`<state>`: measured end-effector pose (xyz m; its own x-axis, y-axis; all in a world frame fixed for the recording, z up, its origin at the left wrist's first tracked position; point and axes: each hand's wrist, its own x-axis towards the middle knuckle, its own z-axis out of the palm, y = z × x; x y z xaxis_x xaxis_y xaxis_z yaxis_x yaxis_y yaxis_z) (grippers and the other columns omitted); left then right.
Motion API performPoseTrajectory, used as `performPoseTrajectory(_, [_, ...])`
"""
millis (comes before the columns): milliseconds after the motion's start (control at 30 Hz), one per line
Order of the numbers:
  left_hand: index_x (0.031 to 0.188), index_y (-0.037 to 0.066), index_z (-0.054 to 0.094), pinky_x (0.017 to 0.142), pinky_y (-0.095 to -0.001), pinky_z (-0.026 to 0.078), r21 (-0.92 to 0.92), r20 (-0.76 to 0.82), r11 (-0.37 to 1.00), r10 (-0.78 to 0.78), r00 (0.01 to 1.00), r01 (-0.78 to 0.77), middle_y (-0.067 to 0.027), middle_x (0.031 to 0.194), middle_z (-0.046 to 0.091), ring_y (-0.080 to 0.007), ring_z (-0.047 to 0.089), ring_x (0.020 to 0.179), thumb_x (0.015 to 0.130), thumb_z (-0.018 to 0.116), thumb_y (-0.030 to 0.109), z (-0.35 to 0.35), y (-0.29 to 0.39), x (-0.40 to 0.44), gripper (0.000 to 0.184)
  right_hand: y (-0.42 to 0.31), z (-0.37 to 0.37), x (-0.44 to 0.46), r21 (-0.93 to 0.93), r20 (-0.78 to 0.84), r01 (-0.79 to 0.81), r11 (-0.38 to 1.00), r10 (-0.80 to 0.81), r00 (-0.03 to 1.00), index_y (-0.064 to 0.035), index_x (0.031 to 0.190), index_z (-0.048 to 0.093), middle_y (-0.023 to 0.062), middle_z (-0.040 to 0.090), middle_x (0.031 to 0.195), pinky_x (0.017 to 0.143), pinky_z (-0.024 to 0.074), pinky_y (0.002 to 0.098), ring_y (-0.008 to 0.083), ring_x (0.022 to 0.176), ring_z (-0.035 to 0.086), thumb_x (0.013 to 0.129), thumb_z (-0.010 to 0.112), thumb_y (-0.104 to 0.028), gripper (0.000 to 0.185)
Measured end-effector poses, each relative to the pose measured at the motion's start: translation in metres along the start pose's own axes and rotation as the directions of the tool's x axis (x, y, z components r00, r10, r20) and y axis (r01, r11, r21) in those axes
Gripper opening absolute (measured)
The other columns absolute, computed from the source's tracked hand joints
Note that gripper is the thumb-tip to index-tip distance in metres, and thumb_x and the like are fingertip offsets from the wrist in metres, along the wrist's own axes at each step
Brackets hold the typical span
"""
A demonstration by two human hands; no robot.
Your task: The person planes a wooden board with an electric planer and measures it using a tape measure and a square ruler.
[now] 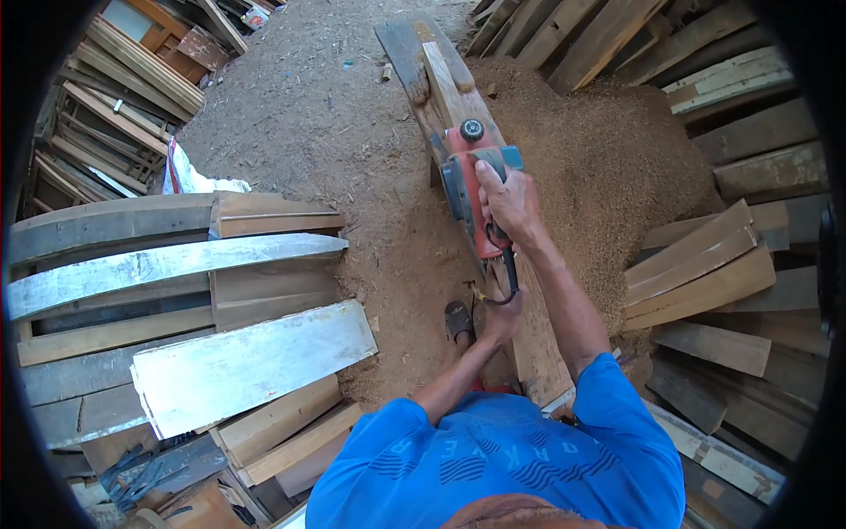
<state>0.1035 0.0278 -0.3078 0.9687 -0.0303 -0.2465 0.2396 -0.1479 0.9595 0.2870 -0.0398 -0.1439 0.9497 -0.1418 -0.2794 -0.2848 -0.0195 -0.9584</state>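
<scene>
Head view: right hand (511, 201) clamped on top of a red electric planer (464, 182), which sits over a narrow wood strip (443, 84) on a plank bench (396, 42); left hand (504, 321) beside the black cord (511, 271), its grip impossible to tell; sawdust (617, 150) heaped right of the bench.

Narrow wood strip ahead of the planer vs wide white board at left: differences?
Width: the strip is narrow; the white board is broad.
Colour: the strip is light brown; the white board is whitish.
Place: the strip lies on the bench by the planer; the white board is in the left pile.
Both are longer than wide.
</scene>
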Motion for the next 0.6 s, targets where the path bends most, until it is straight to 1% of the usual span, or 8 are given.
performPoseTrajectory(67, [0.151, -0.006, 0.029, 0.112, -0.0428, 0.041, 0.113, -0.031, 0.994, -0.009, 0.999, 0.012, -0.0267, 0.14, 0.052, -0.0366, 0.052, 0.133, 0.084, 0.073, 0.02, 0.001, 0.016, 0.004, 0.085, -0.012, 0.005, 0.028, -0.037, 0.0, -0.02, 0.999, 0.02, 1.0, -0.004, 0.085, 0.066, -0.0006, 0.06, 0.065, 0.049, 0.0476, 0.0289, 0.0095, 0.054, 0.057, 0.102, 0.059, -0.046, 0.046])
performPoseTrajectory(133, [0.152, -0.008, 0.027, 0.115, -0.0417, 0.039, 0.123, 0.002, 0.989, -0.082, 0.997, 0.081, -0.0293, 0.143, 0.047, -0.0387, 0.049, 0.135, 0.081, 0.074, 0.015, -0.002, 0.02, 0.006, 0.088, -0.025, 0.009, 0.056, -0.078, -0.012, -0.036, 0.996, 0.036, 0.999, -0.0037, 0.085, 0.066, 0.0004, 0.061, 0.065, 0.05, 0.0485, 0.0297, 0.0106, 0.054, 0.058, 0.101, 0.059, -0.049, 0.049])
performPoseTrajectory(167, [0.157, -0.01, 0.013, 0.116, -0.041, 0.038, 0.141, 0.066, 0.978, -0.165, 0.984, 0.154, -0.0321, 0.149, 0.041, -0.0395, 0.047, 0.138, 0.081, 0.072, 0.016, -0.005, 0.025, 0.007, 0.1, -0.031, 0.012, 0.07, -0.099, -0.021, -0.045, 0.994, 0.043, 0.999, -0.0036, 0.084, 0.066, 0.001, 0.061, 0.065, 0.05, 0.0489, 0.0301, 0.0111, 0.054, 0.059, 0.1, 0.059, -0.051, 0.05])
performPoseTrajectory(267, [0.157, -0.01, 0.013, 0.117, -0.0406, 0.036, 0.163, 0.028, 0.986, -0.031, 0.999, 0.026, -0.0325, 0.151, 0.038, -0.0397, 0.044, 0.14, 0.081, 0.072, 0.015, -0.001, 0.012, 0.01, 0.1, -0.036, 0.021, 0.121, -0.125, -0.038, -0.047, 0.991, 0.043, 0.998, -0.0039, 0.082, 0.066, 0.0027, 0.063, 0.067, 0.051, 0.0502, 0.0318, 0.013, 0.055, 0.061, 0.097, 0.06, -0.056, 0.055])
performPoseTrajectory(367, [0.158, -0.01, 0.011, 0.118, -0.0404, 0.036, 0.189, 0.008, 0.982, -0.032, 0.999, 0.03, -0.0328, 0.152, 0.038, -0.0401, 0.044, 0.141, 0.081, 0.07, 0.013, 0.0, 0.012, 0.008, 0.099, -0.055, 0.028, 0.157, -0.143, -0.047, -0.038, 0.989, 0.032, 0.998, -0.0044, 0.082, 0.066, 0.0026, 0.064, 0.068, 0.051, 0.0504, 0.0322, 0.0135, 0.054, 0.061, 0.097, 0.061, -0.056, 0.054])
performPoseTrajectory(467, [0.158, -0.01, 0.01, 0.118, -0.0403, 0.036, 0.113, 0.055, 0.985, -0.14, 0.989, 0.133, -0.0326, 0.152, 0.037, -0.0401, 0.043, 0.142, 0.081, 0.069, 0.011, -0.005, 0.029, 0.01, 0.099, -0.061, 0.04, 0.21, -0.11, -0.077, 0.02, 0.994, -0.029, 0.997, -0.005, 0.08, 0.065, 0.0033, 0.063, 0.068, 0.05, 0.0496, 0.0322, 0.0137, 0.053, 0.06, 0.097, 0.061, -0.056, 0.054])
performPoseTrajectory(500, [0.158, -0.01, 0.01, 0.118, -0.0402, 0.036, 0.113, 0.063, 0.981, -0.165, 0.984, 0.157, -0.0326, 0.152, 0.037, -0.04, 0.043, 0.142, 0.081, 0.069, 0.011, -0.006, 0.032, 0.012, 0.099, -0.054, 0.042, 0.235, -0.057, -0.045, 0.065, 0.996, -0.068, 0.997, -0.0054, 0.08, 0.065, 0.0033, 0.062, 0.067, 0.049, 0.0482, 0.0315, 0.0138, 0.051, 0.058, 0.097, 0.06, -0.055, 0.053])
performPoseTrajectory(600, [0.158, -0.01, 0.009, 0.118, -0.0399, 0.036, 0.112, 0.062, 0.977, -0.191, 0.98, 0.183, -0.0327, 0.153, 0.036, -0.0398, 0.043, 0.142, 0.081, 0.069, 0.011, -0.006, 0.033, 0.008, 0.1, -0.059, 0.044, 0.263, -0.105, -0.041, 0.113, 0.988, -0.118, 0.992, -0.0058, 0.079, 0.065, 0.0025, 0.06, 0.065, 0.048, 0.0471, 0.0307, 0.0131, 0.05, 0.057, 0.099, 0.059, -0.053, 0.051])
